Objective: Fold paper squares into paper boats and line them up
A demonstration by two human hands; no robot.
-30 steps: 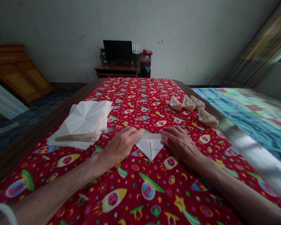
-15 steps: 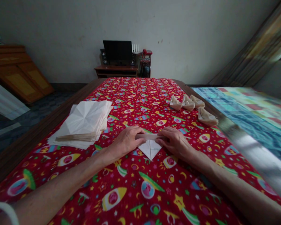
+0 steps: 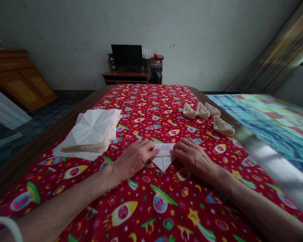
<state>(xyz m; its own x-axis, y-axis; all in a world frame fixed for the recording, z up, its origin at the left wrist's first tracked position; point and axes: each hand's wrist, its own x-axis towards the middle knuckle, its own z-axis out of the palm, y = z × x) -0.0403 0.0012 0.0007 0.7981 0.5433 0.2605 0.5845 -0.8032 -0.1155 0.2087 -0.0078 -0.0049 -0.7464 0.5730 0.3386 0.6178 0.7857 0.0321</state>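
A white paper sheet [image 3: 163, 156], folded into a downward-pointing triangle with a flap turned down along its top, lies on the red patterned tablecloth [image 3: 151, 201]. My left hand [image 3: 135, 158] presses on the paper's left corner, fingers bent together over the flap. My right hand [image 3: 193, 157] does the same on the right corner, its fingertips pinching the folded edge. Both hands rest on the cloth with the paper between them.
A stack of creased white sheets [image 3: 91, 132] lies to the left. Several folded tan paper pieces [image 3: 208, 116] sit at the far right, near the table's edge. A dark wooden table rim [image 3: 35, 148] runs along the left. A low stand with a monitor [image 3: 126, 57] is against the far wall.
The paper's top edge has been folded down toward me, so the triangle looks shorter. Both hands have drawn closer together and slid slightly toward me along the flap.
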